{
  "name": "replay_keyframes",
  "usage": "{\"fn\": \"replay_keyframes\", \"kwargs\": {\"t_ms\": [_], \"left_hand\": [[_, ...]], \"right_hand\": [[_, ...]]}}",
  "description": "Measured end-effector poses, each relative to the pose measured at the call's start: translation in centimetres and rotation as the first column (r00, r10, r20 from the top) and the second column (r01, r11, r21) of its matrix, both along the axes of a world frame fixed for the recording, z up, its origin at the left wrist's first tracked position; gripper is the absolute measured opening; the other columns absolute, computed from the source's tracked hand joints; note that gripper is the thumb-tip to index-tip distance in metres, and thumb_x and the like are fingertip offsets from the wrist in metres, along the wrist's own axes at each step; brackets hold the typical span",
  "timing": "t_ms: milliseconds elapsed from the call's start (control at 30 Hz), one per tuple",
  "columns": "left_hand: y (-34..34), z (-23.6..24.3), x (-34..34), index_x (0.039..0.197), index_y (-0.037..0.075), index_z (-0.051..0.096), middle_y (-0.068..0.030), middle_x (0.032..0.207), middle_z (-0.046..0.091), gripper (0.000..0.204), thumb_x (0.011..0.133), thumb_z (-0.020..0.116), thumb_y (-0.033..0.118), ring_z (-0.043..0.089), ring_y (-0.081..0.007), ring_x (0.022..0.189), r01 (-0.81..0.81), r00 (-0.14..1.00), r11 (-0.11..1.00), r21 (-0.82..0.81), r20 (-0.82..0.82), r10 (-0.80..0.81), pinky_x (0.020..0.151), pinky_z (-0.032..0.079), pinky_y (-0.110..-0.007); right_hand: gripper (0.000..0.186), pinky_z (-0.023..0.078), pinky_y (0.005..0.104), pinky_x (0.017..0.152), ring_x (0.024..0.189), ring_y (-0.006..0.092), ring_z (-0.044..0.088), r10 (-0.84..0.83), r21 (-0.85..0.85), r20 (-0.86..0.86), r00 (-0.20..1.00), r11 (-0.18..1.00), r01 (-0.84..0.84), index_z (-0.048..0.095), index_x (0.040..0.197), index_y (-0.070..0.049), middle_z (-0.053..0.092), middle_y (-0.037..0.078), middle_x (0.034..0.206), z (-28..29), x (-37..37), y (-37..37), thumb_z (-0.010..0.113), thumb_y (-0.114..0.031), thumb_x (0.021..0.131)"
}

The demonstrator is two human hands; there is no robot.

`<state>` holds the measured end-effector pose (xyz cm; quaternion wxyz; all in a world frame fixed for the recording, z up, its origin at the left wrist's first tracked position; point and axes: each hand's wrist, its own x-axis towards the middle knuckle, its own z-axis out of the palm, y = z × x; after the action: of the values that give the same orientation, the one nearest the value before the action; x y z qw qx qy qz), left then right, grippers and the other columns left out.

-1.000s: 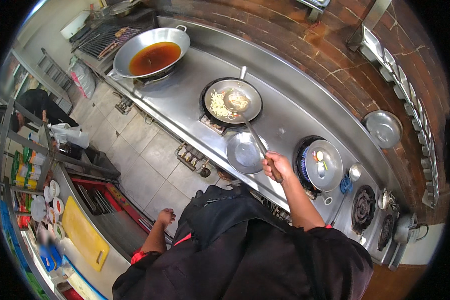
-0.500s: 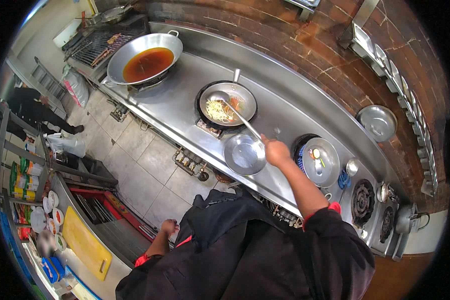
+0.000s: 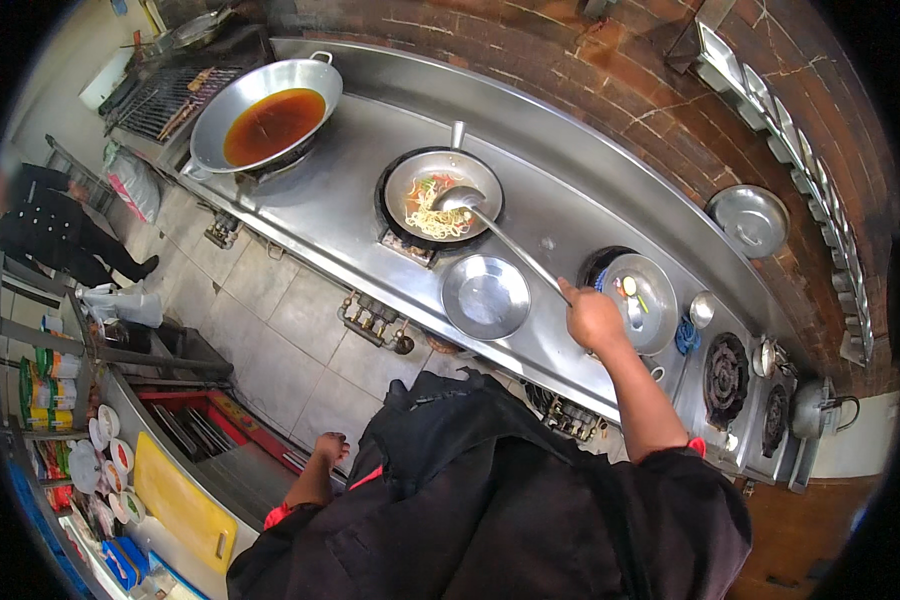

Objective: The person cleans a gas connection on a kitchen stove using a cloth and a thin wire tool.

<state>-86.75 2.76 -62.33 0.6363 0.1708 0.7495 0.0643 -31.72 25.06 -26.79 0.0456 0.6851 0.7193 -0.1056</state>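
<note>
My right hand (image 3: 592, 318) is closed round the long handle of a metal ladle (image 3: 460, 201), whose bowl rests among noodles and vegetable bits (image 3: 430, 222) in a frying pan (image 3: 403, 175) on a burner. Below that pan, an empty shallow metal bowl (image 3: 485, 295) sits on the steel counter. Right of my hand, a second pan (image 3: 650, 320) on a burner holds a few food pieces. My left hand (image 3: 331, 447) hangs by my side near the red-trimmed equipment, fingers curled, with nothing visible in it.
A large wok (image 3: 205, 135) of brown liquid stands on the counter beside a grill (image 3: 160, 100). Bare burners (image 3: 725, 380) are at right. A yellow board (image 3: 180, 500) and food containers (image 3: 120, 455) are behind me at left. A co-worker (image 3: 60, 220) stands at far left near a sack (image 3: 130, 180).
The ladle bowl has shifted within the noodles, and my right hand has moved rightward and upward along with it. The view has shifted slightly, and the co-worker stands more upright.
</note>
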Motion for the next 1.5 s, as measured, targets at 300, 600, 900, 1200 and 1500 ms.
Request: {"fn": "replay_keyframes", "kwargs": {"t_ms": [300, 600, 900, 1200, 1500], "left_hand": [[3.7, 0.2, -0.3, 0.098, 0.013, 0.062, -0.0052, 0.079, 0.067, 0.018, 0.097, 0.05, 0.026, 0.062, -0.0177, 0.061, -0.102, 0.995, 0.991, 0.086, 0.019, 0.1, 0.05, 0.044, -0.034], [4.4, 1.7, 1.1, 0.106, 0.012, 0.06, -0.0056, 0.083, 0.067, 0.018, 0.097, 0.052, 0.025, 0.061, -0.0172, 0.064, -0.102, 0.995, 0.987, 0.123, 0.031, 0.099, 0.054, 0.044, -0.032], [9.9, 4.5, 7.8, 0.109, 0.007, 0.063, -0.0072, 0.086, 0.069, 0.022, 0.099, 0.055, 0.025, 0.064, -0.0173, 0.069, 0.022, 1.0, 0.957, 0.289, 0.003, -0.024, 0.056, 0.047, -0.032], [21.6, 10.2, 20.3, 0.115, -0.002, 0.066, -0.0179, 0.096, 0.073, 0.039, 0.093, 0.063, 0.03, 0.071, -0.0284, 0.084, 0.466, 0.879, 0.576, 0.672, -0.277, -0.388, 0.077, 0.056, -0.038], [29.6, 12.5, 27.9, 0.108, -0.001, 0.067, -0.0242, 0.108, 0.07, 0.05, 0.083, 0.065, 0.041, 0.067, -0.0401, 0.104, 0.681, 0.692, 0.608, 0.408, -0.629, -0.354, 0.092, 0.052, -0.046]], "right_hand": [[0.054, 0.051, 0.0502, 0.088, 0.092, 0.0423, 0.066, 0.006, -0.099, -0.102, 0.995, 0.995, -0.016, 0.054, 0.141, -0.012, 0.069, 0.027, 0.1, 1.2, -1.2, -1.4, 0.055, -0.014, 0.087], [0.051, 0.05, 0.0456, 0.092, 0.103, 0.0429, 0.064, 0.011, -0.171, -0.25, 0.968, 0.984, -0.056, 0.057, 0.137, -0.005, 0.066, 0.026, 0.115, 2.9, 0.0, -2.6, 0.063, -0.015, 0.087], [0.052, 0.049, 0.047, 0.093, 0.1, 0.0456, 0.064, 0.109, -0.037, -0.539, 0.835, 0.988, -0.153, 0.053, 0.138, 0.0, 0.066, 0.03, 0.104, -2.9, -1.3, -1.1, 0.059, -0.018, 0.089], [0.053, 0.05, 0.0511, 0.086, 0.092, 0.0453, 0.065, 0.036, -0.145, -0.389, 0.92, 0.984, -0.099, 0.052, 0.139, -0.001, 0.067, 0.029, 0.097, 1.0, 1.7, -1.9, 0.059, -0.017, 0.089], [0.054, 0.053, 0.0517, 0.078, 0.085, 0.0411, 0.067, 0.039, -0.064, -0.221, 0.974, 0.996, -0.055, 0.05, 0.141, 0.0, 0.069, 0.024, 0.092, -1.1, 1.3, -2.5, 0.052, -0.014, 0.089]]}}
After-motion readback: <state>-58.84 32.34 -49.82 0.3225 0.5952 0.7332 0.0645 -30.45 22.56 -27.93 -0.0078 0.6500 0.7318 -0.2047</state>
